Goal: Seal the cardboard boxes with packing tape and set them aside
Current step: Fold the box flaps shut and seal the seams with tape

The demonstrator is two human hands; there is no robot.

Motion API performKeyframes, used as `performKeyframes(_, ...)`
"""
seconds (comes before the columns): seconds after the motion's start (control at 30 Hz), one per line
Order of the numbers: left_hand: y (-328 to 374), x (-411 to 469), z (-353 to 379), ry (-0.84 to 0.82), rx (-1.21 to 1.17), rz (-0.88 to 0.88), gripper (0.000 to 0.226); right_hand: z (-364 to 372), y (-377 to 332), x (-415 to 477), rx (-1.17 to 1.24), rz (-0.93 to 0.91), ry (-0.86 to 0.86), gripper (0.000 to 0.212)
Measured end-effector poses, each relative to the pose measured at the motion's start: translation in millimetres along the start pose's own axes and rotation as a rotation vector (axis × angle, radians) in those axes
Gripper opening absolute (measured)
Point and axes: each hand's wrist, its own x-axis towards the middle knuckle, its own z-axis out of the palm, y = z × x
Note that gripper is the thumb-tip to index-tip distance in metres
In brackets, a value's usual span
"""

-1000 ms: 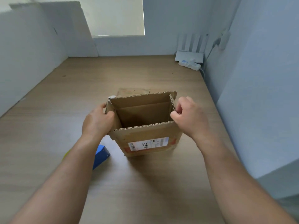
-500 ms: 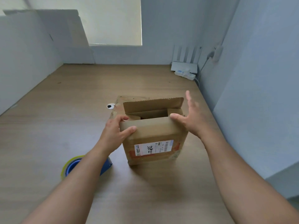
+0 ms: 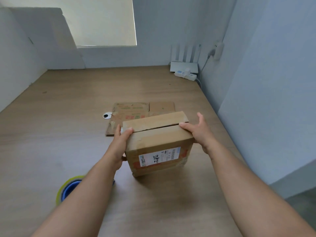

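The person is holding the cardboard box (image 3: 159, 139) closed near the middle of the desk (image 3: 68, 117), toward its right edge. The two top flaps are meeting along a dark seam (image 3: 153, 128) that is not yet taped.

The left hand (image 3: 120, 142) is lying flat against the box's left wall with its thumb laid over the top edge at one end of the seam. The right hand (image 3: 200, 132) is bracing the opposite end with its fingers spread and its thumb pressing on the top. Neither hand is pinching anything. They are likely pressing from both sides to stop the flaps from springing up.

The shipping label (image 3: 159, 156) is facing the person on the near wall, so the seam is running left to right, which suits a single strip of tape.

The tape roll (image 3: 68, 187) is sitting near the desk's front left, partly hidden under the left forearm and within easy reach of that hand. One hand will probably have to let go to fetch it, and the flaps may lift when it does.

A flattened cardboard sheet (image 3: 130, 113) is lying just behind the box, beside a cable grommet (image 3: 106, 115). A router (image 3: 183, 66) and power strip (image 3: 185, 76) are occupying the far right corner.
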Motion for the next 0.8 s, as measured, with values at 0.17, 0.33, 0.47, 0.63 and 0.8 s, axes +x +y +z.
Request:
performKeyframes(0.17, 0.2, -2.4, -2.1, -0.014, -0.025, -0.115, 0.044, -1.1, -1.0, -16.1, -0.023, 0.224, -0.297, 0.039)
performKeyframes(0.33, -2.8, -3.8, -12.1, 0.007, -0.014, -0.160, 0.032, 0.1, 0.1, -26.3, -0.127, 0.232, -0.311, 0.041)
performKeyframes(0.47, -10.0, -4.5, -9.6, 0.035, -0.042, -0.117, 0.031, 11.1, 10.4, -23.4, -0.101, 0.161, -0.216, 0.042)
performKeyframes(0.63, -6.7, 3.9, -9.8, 0.024, -0.063, -0.106, 0.033, 13.5, 6.5, -22.0, -0.088, 0.133, -0.204, 0.042)
performKeyframes(0.8, -16.4, -6.6, -14.7, -0.002, -0.022, -0.142, 0.037, 8.0, 9.9, -35.5, -0.139, 0.139, -0.230, 0.041)
